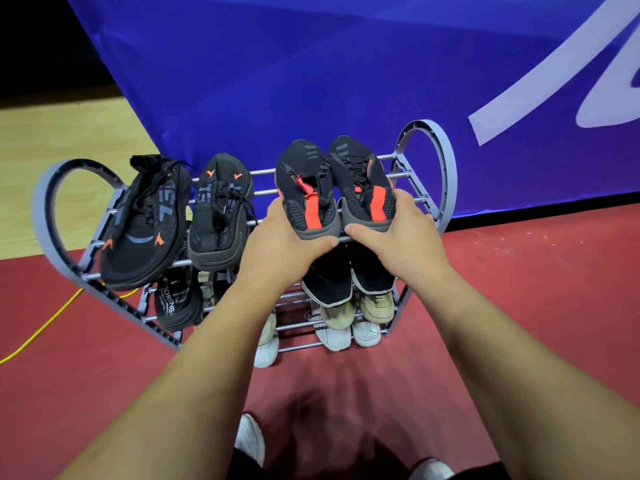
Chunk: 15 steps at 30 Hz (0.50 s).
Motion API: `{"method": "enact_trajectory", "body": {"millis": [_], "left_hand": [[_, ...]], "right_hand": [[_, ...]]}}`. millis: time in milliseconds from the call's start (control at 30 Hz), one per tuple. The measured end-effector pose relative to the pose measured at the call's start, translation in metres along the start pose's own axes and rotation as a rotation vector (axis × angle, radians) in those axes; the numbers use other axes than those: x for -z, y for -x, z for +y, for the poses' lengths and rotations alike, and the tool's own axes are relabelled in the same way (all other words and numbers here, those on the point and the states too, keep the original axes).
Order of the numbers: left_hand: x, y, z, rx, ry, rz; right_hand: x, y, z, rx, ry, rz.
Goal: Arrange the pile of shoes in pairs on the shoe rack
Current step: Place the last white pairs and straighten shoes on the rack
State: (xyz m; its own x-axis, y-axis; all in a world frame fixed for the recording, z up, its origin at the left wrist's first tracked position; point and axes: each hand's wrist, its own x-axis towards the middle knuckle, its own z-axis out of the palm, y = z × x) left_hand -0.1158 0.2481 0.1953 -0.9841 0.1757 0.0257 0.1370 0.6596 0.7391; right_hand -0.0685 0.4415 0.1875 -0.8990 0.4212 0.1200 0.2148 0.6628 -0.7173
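Observation:
A grey shoe rack (429, 157) with metal bars stands against a blue banner. On its top shelf at the right sits a pair of black shoes with orange straps. My left hand (284, 244) grips the heel of the left shoe (304, 188) and my right hand (398, 237) grips the heel of the right shoe (363, 181). Another black pair with orange marks occupies the top shelf's left side: one shoe (145, 223) tilted over the front edge, the other (218, 213) beside it. Lower shelves hold black shoes (329, 282), beige shoes (374, 306) and white shoes (363, 332).
A yellow cable (41, 330) runs across the red floor left of the rack. The blue banner (311, 81) rises directly behind the rack. My own white shoes (249, 438) show at the bottom edge. Wooden flooring lies at the far left.

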Motion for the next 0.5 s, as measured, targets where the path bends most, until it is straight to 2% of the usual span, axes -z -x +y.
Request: {"method": "enact_trajectory", "body": {"millis": [500], "left_hand": [[-0.0064,0.0045,0.0042,-0.005,-0.002,0.019]], "right_hand": [[0.0056,0.0016,0.0009,-0.038,-0.037,-0.027]]}}
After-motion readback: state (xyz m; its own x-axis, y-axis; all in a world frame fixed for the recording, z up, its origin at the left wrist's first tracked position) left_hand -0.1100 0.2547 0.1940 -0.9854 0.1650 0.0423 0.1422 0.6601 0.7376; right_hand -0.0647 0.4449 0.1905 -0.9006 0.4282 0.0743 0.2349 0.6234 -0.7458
